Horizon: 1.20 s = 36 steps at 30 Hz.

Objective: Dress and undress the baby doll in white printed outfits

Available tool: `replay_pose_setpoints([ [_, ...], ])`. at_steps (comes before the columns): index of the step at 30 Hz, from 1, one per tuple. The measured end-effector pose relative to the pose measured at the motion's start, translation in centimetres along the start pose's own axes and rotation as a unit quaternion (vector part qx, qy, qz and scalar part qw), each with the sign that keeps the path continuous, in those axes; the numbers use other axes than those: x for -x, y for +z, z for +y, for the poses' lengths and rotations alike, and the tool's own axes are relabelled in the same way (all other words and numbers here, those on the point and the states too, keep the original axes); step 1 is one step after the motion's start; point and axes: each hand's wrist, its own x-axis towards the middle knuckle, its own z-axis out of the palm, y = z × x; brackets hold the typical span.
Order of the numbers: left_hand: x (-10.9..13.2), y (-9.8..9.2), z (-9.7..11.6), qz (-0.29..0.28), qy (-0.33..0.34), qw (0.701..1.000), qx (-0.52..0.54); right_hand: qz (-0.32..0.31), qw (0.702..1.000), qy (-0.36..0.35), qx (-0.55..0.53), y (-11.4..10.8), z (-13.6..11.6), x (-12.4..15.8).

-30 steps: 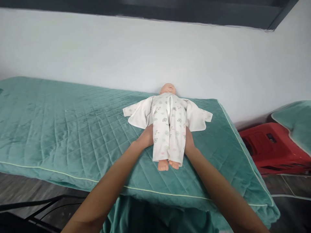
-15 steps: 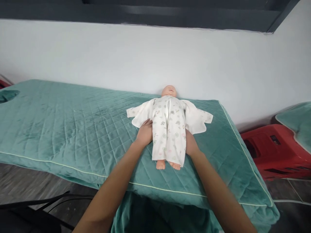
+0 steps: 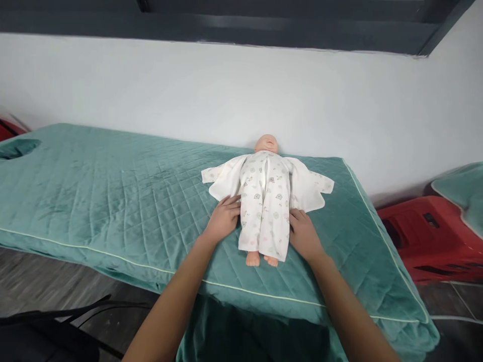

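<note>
A baby doll (image 3: 266, 144) lies on its back on the green bed, head toward the wall and bare feet toward me. White printed baby trousers (image 3: 265, 201) lie over its body and legs, reaching up to its neck. A white baby top (image 3: 306, 186) spreads out to both sides beneath them, sleeves extended. My left hand (image 3: 225, 217) is open, its fingertips at the left edge of the trousers. On the other side, my right hand (image 3: 304, 234) has its fingers stretched out, lightly bent, against the right edge of the trousers. No cloth is visibly gripped.
The quilted green bed cover (image 3: 124, 211) extends far left, with a face hole (image 3: 18, 148) at that end. Behind rises a white wall (image 3: 234, 90). A red plastic stool (image 3: 433, 236) stands at the right, partly under green cloth. Black straps (image 3: 75, 311) hang at lower left.
Both hands have drawn slightly outward from the doll's sides, and more of the right hand's fingers shows. The doll and clothes keep their arrangement; the whole view has shifted a little.
</note>
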Motion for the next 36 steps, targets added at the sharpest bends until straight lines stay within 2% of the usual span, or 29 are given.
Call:
replay_pose_setpoints([
  [3, 0.1, 0.2, -0.4, 0.037, -0.004, 0.999, 0.03, 0.008, 0.997, -0.004, -0.076, -0.6, 0.7, -0.3],
  [6, 0.1, 0.4, -0.7, 0.09, -0.006, 0.994, 0.065, 0.059, 0.989, 0.023, -0.131, -1.6, 2.8, -1.5],
  [9, 0.7, 0.2, -0.1, 0.158, -0.039, 0.98, 0.111, 0.147, 0.982, 0.09, -0.079, -2.1, 6.0, -2.7],
  [11, 1.8, -0.2, 1.0, 0.181, -0.076, 0.97, 0.147, 0.184, 0.971, 0.148, -0.025, -1.8, 8.1, -3.1],
  [13, 3.4, -0.6, 2.5, 0.158, -0.099, 0.964, 0.189, 0.18, 0.962, 0.205, 0.016, -1.2, 9.7, -3.1],
  [15, 5.2, -0.8, 4.2, 0.105, -0.107, 0.965, 0.214, 0.152, 0.957, 0.246, 0.038, -0.5, 10.5, -2.9],
  [17, 6.8, -0.8, 5.7, 0.065, -0.115, 0.969, 0.207, 0.127, 0.954, 0.265, 0.052, -0.2, 10.7, -2.9],
  [19, 7.9, -0.5, 6.8, 0.049, -0.122, 0.974, 0.185, 0.119, 0.953, 0.272, 0.062, -0.2, 10.5, -2.9],
  [22, 8.4, 0.2, 7.6, 0.053, -0.128, 0.979, 0.149, 0.122, 0.949, 0.282, 0.067, -0.4, 10.1, -3.1],
  [26, 8.1, 0.7, 8.0, 0.088, -0.133, 0.981, 0.109, 0.126, 0.946, 0.295, 0.057, -0.5, 9.9, -3.1],
  [31, 9.4, 0.3, 9.3, 0.127, -0.113, 0.966, 0.196, 0.127, 0.942, 0.306, 0.04, -0.6, 9.8, -3.1],
  [34, 10.2, -0.4, 9.4, 0.111, -0.111, 0.964, 0.217, 0.131, 0.935, 0.329, 0.02, -1.1, 9.6, -3.7],
  [36, 9.9, -0.9, 8.3, 0.096, -0.109, 0.956, 0.254, 0.13, 0.925, 0.356, -0.005, -1.6, 9.4, -4.3],
])
